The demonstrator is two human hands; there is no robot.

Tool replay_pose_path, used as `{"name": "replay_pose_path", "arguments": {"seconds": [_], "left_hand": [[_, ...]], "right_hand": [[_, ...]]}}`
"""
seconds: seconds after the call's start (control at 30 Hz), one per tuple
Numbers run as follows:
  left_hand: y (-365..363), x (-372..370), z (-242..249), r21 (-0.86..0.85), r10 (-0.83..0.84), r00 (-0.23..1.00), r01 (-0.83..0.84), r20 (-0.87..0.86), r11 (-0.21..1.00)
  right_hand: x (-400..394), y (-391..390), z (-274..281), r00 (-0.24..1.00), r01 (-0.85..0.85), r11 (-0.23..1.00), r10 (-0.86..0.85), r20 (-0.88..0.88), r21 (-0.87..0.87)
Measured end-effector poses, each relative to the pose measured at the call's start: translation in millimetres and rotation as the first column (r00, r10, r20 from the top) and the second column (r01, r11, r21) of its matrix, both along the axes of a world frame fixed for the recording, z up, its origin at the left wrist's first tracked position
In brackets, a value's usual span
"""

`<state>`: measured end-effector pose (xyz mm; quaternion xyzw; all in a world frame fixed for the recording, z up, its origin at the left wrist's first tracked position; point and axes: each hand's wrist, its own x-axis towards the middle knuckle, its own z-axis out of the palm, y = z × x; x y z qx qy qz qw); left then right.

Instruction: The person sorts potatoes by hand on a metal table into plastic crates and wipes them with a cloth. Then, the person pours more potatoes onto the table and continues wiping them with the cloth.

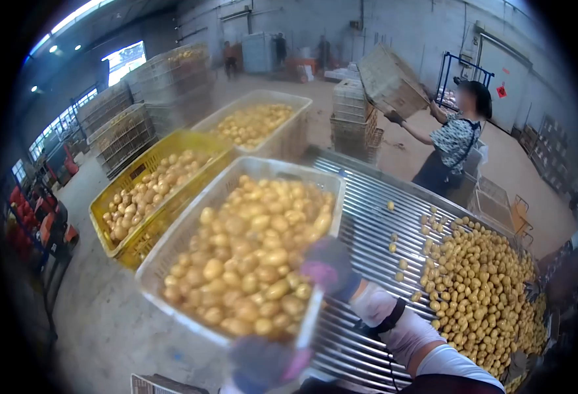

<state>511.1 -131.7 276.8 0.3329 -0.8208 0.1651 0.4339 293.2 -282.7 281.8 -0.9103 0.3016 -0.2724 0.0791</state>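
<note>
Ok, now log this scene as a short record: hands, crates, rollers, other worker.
Left hand: gloved, at the near end of the white rectangular plastic crate; grip blurred
Right hand: grey-and-purple glove, at that crate's right rim; grip blurred
White crate contents: rounded yellow-brown potatoes
Other filled crates: yellow rectangular plastic crate beside it; pale rectangular plastic crate beyond
Rollers: silvery metal roller table, potatoes heaped toward the right
Other worker: patterned top, holding a tilted beige crate

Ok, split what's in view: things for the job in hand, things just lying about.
Likely the job:
pale potato crate
roller bed
loose potatoes on it
yellow potato crate, perhaps

Likely just lying about:
stacked crates, left
pale unit at back
</note>
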Motion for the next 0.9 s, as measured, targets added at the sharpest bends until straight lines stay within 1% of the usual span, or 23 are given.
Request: {"name": "replay_pose_path", "arguments": {"seconds": [0.03, 0.1, 0.13, 0.17, 0.23, 0.3, 0.33, 0.4, 0.43, 0.47, 0.5, 0.53, 0.57, 0.67, 0.77, 0.8, 0.87, 0.9], "left_hand": [[5, -1, -3, 0.143, 0.008, 0.989, -0.029, 0.146, 0.989], [10, -26, -4, 0.095, 0.042, 0.996, -0.050, 0.082, 0.994], [13, -32, -2, 0.148, 0.017, 0.993, -0.034, 0.116, 0.988], [15, -37, 2, 0.205, -0.014, 0.989, -0.017, 0.148, 0.979], [27, -47, 11, 0.325, 0.075, 0.997, -0.068, -0.007, 0.943], [36, -42, 17, 0.137, -0.028, 0.993, 0.044, -0.118, 0.990], [41, -40, 13, 0.148, -0.023, 0.996, 0.035, -0.086, 0.988], [44, -35, 6, 0.142, -0.009, 1.000, 0.013, -0.027, 0.990], [49, -34, 7, 0.120, 0.014, 0.999, -0.008, -0.045, 0.993], [56, -32, 6, 0.105, 0.031, 0.998, -0.025, -0.059, 0.994], [59, -26, -3, 0.084, 0.018, 0.992, -0.008, -0.124, 0.996], [59, -20, -13, 0.070, 0.001, 0.982, 0.013, -0.190, 0.997], [63, -19, -13, 0.072, -0.005, 0.982, 0.019, -0.189, 0.997], [79, -29, -9, 0.059, -0.049, 0.989, 0.057, -0.136, 0.997], [106, -45, -14, 0.054, -0.122, 0.989, 0.127, -0.087, 0.990], [113, -53, -18, 0.055, -0.144, 0.987, 0.148, -0.076, 0.987], [120, -88, -22, -0.078, -0.083, 0.952, 0.063, -0.295, 0.995], [119, -97, -26, -0.119, -0.067, 0.937, 0.028, -0.342, 0.992]], "right_hand": [[-17, -22, -57, 0.931, -0.138, 0.989, 0.110, 0.348, 0.057], [-19, -21, -78, 0.794, -0.059, 0.981, 0.157, 0.587, -0.182], [-19, -21, -65, 0.845, 0.153, 0.888, 0.110, 0.523, -0.433], [-25, -26, -77, 0.841, 0.114, 0.962, 0.039, 0.539, -0.247], [-28, 8, -74, 0.821, 0.142, 0.987, -0.077, 0.566, -0.071], [-23, 29, -57, 0.838, 0.219, 0.966, -0.112, 0.534, -0.140], [-28, 19, -67, 0.873, 0.222, 0.959, -0.115, 0.474, -0.177], [-33, 21, -78, 0.921, 0.268, 0.930, -0.170, 0.351, -0.251], [-32, 49, -63, 0.921, 0.291, 0.923, -0.198, 0.335, -0.252], [-31, 59, -62, 0.915, 0.278, 0.934, -0.187, 0.359, -0.223], [-30, 69, -63, 0.906, 0.268, 0.945, -0.181, 0.381, -0.187], [-29, 84, -57, 0.878, 0.263, 0.953, -0.171, 0.447, -0.153], [-30, 101, -51, 0.844, 0.258, 0.959, -0.166, 0.510, -0.115], [-43, 130, -51, 0.779, 0.296, 0.954, -0.209, 0.591, -0.054], [-80, 155, -41, 0.850, 0.291, 0.951, -0.205, 0.485, -0.106], [-94, 162, -38, 0.868, 0.268, 0.953, -0.176, 0.464, -0.139], [-121, 173, -37, 0.894, 0.215, 0.955, -0.108, 0.434, -0.206], [-130, 174, -40, 0.867, 0.263, 0.940, -0.131, 0.481, -0.219]]}}
